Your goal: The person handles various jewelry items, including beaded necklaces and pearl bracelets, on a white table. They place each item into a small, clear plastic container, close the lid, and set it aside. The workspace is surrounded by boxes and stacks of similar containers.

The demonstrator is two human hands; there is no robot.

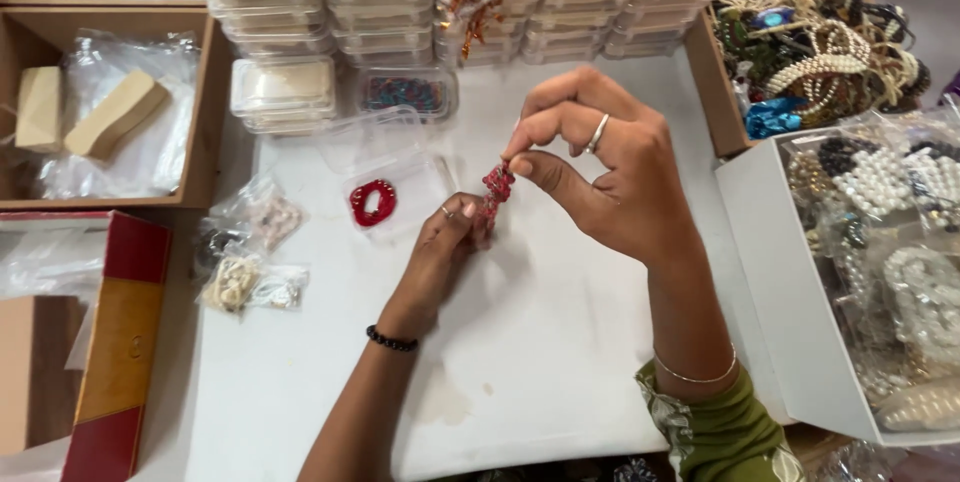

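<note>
Above the white table (520,342) we hold a red bead piece (496,187) between both hands. Our right hand (600,167) pinches its top with thumb and forefinger; our left hand (445,242) grips its lower end from below. Just left lies a red bracelet (372,202) in a clear box (415,187). Stacked boxes (400,2) stand behind, and a tray of pearls (880,242) sits at right.
</note>
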